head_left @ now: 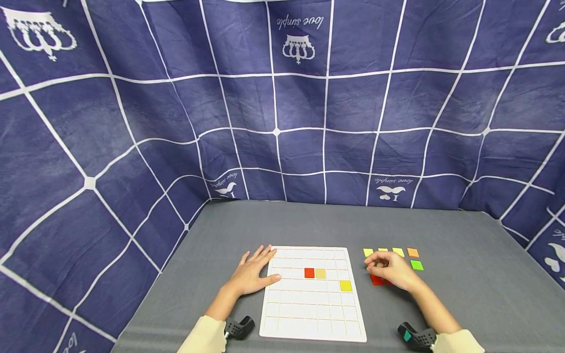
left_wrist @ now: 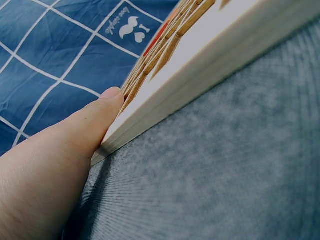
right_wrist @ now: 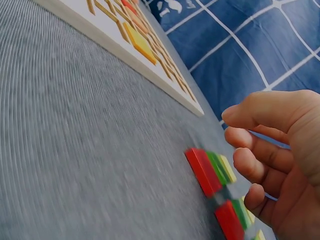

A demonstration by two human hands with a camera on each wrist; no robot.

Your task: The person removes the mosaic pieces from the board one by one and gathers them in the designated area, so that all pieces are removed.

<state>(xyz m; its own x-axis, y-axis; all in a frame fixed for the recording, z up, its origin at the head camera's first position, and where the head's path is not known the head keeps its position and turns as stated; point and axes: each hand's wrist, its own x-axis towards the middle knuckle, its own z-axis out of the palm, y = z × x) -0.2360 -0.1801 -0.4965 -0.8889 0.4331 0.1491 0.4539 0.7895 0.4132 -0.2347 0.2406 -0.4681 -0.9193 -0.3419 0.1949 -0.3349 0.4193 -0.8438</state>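
A white grid board (head_left: 304, 296) lies flat, bearing a red square tile (head_left: 309, 273), a tan tile (head_left: 320, 273) beside it and a yellow tile (head_left: 346, 286) near the right edge. My left hand (head_left: 252, 275) rests with spread fingers at the board's left edge, its thumb (left_wrist: 107, 107) touching the rim. To the right of the board, my right hand (head_left: 393, 269) hovers over loose tiles, fingers loosely bent. Nothing shows between its fingertips in the right wrist view. Beneath it are red tiles (right_wrist: 202, 170) and green tiles (right_wrist: 218, 167), partly hidden by the hand.
Behind the right hand lie pale yellow tiles (head_left: 398, 252) and an orange tile (head_left: 412, 252), with a bright green tile (head_left: 417, 265) nearer. Grey cloth (head_left: 463, 260) covers the table. A blue checked curtain (head_left: 300, 108) hangs behind and along the sides.
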